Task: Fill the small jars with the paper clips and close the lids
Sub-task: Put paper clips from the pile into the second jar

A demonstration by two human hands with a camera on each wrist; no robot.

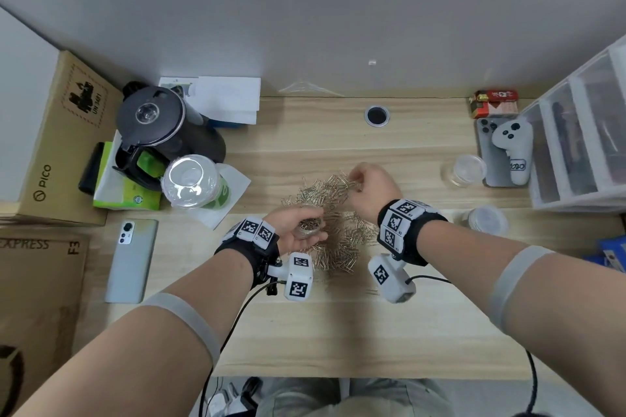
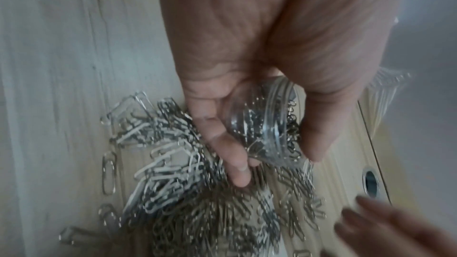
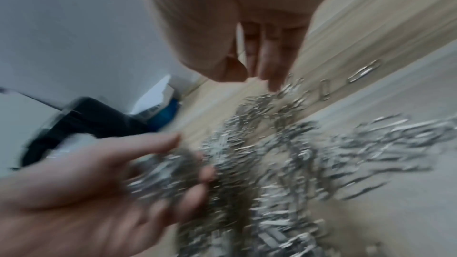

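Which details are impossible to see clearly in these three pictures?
- How full the small jar is: the left hand wraps it in the left wrist view; tiny in the head view.
- Whether the right hand pinches paper clips: right wrist view has motion blur; head view shows only its back.
- Contents of the two jars at right: too small, head view.

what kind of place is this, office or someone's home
Most likely an office or dorm desk, though I can't be sure: a light wooden desk with a cable hole, stacked plastic drawers, shipping cartons, and an electric kettle.
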